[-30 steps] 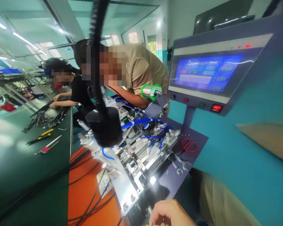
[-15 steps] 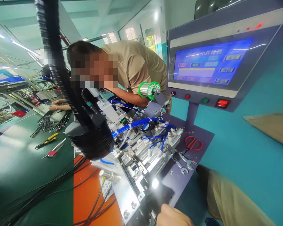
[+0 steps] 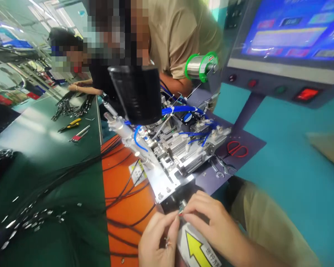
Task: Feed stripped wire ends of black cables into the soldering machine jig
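My left hand [image 3: 158, 237] and my right hand [image 3: 208, 218] meet at the bottom of the view, thumbs and forefingers pinched together. Between the fingertips is a small metal connector [image 3: 183, 204], with bits of green and red wire [image 3: 180, 212] beside it. The right fingers grip the connector, while the left fingertips pinch close against the wires. A few thin wire ends [image 3: 167, 243] show below the left forefinger. Just beyond both hands stands the metal fixture of a bench machine [image 3: 180, 155]. Under them lies a white label with a yellow arrow [image 3: 196, 246].
Black cables [image 3: 80, 167] run across the green table and orange mat [image 3: 114, 185]. Wrenches [image 3: 221, 167] and red-handled scissors [image 3: 238, 149] lie right of the machine. A solder spool [image 3: 200, 66] and a control screen [image 3: 292, 33] stand behind. Two other people work beyond. Yellow-handled pliers [image 3: 70, 125] lie left.
My left hand has come into view and my right hand shows more fully; both now meet at the small connector. The view has shifted, with the machine higher in it.
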The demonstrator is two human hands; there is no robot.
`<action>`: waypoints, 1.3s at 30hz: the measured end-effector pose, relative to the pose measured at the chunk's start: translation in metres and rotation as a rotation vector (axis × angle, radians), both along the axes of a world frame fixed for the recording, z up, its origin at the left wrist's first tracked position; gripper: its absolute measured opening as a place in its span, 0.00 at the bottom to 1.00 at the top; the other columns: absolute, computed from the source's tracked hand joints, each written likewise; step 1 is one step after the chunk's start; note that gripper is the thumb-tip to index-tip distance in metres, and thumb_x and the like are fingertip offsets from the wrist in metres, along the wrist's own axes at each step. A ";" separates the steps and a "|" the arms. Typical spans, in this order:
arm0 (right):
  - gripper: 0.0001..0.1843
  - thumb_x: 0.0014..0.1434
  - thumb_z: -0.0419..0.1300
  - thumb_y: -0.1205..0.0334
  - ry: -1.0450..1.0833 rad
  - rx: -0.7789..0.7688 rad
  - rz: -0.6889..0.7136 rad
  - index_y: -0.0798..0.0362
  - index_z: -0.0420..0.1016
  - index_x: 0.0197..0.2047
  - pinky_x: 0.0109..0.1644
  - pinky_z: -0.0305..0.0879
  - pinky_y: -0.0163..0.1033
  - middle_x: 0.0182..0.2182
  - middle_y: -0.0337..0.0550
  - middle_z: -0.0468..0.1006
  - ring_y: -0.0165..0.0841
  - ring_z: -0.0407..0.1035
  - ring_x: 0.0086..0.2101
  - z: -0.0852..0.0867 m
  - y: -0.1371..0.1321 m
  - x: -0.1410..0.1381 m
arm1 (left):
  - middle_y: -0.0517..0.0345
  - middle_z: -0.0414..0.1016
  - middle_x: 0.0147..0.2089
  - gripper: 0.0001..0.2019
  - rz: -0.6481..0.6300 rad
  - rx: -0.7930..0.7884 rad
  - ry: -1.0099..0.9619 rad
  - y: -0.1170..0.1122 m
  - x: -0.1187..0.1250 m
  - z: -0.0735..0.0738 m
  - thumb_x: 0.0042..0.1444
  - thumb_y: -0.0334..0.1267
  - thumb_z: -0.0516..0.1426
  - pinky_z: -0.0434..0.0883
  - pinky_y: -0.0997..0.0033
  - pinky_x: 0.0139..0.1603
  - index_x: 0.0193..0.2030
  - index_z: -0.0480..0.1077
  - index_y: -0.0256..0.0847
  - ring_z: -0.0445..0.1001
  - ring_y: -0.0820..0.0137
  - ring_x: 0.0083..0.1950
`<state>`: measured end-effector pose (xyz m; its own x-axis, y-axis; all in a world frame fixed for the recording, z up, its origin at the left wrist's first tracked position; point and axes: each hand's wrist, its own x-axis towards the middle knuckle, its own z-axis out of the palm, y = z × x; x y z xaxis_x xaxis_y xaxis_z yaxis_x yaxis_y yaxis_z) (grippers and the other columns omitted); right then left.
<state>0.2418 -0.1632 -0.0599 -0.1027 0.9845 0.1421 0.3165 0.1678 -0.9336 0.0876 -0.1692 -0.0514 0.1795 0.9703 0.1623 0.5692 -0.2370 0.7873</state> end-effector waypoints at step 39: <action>0.12 0.61 0.48 0.69 -0.166 0.044 0.162 0.52 0.61 0.27 0.36 0.60 0.38 0.27 0.39 0.67 0.33 0.60 0.32 0.008 0.002 0.002 | 0.60 0.65 0.26 0.10 -0.051 -0.132 0.013 -0.008 0.005 0.008 0.58 0.35 0.51 0.61 0.77 0.27 0.28 0.69 0.40 0.65 0.73 0.28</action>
<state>0.2438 -0.1613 -0.0519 -0.2846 0.9464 0.1526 0.4303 0.2684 -0.8619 0.0928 -0.1768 -0.0429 0.2305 0.9726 0.0316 0.5692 -0.1611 0.8062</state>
